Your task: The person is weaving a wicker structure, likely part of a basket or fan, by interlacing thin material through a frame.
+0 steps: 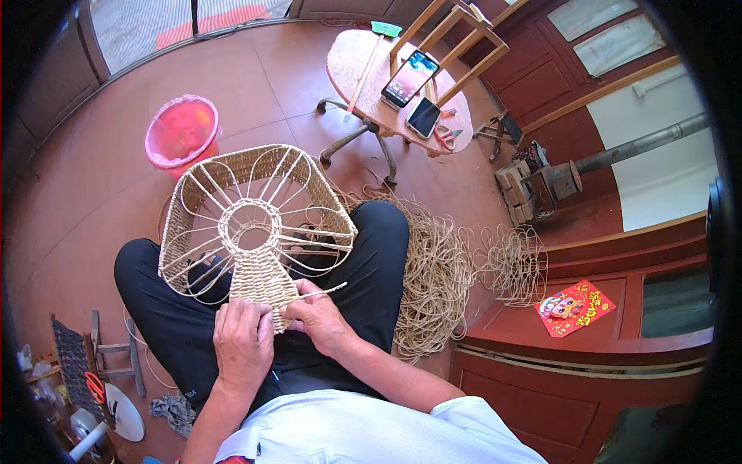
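A woven straw-cord piece (261, 278) rests across my knees. It has a rounded-square woven wall, a small woven ring (250, 226) inside, and wire spokes joining the two. From the ring a tapering woven strip runs toward me. My left hand (243, 331) grips the left edge of that strip near its end, fingers bent over it. On the opposite edge, my right hand (318, 319) pinches the strip, and a loose cord end (332, 290) sticks out to the right just above its fingers. The fingertips are partly hidden behind the weave.
A big heap of loose cord (433, 278) lies right of my knee, beside wire frames (516, 267). Ahead stand a pink-lined bucket (182, 133) and a low wheeled table (352, 66) bearing two phones (423, 117) and red scissors (447, 138). A small wooden stool (116, 352) sits lower left.
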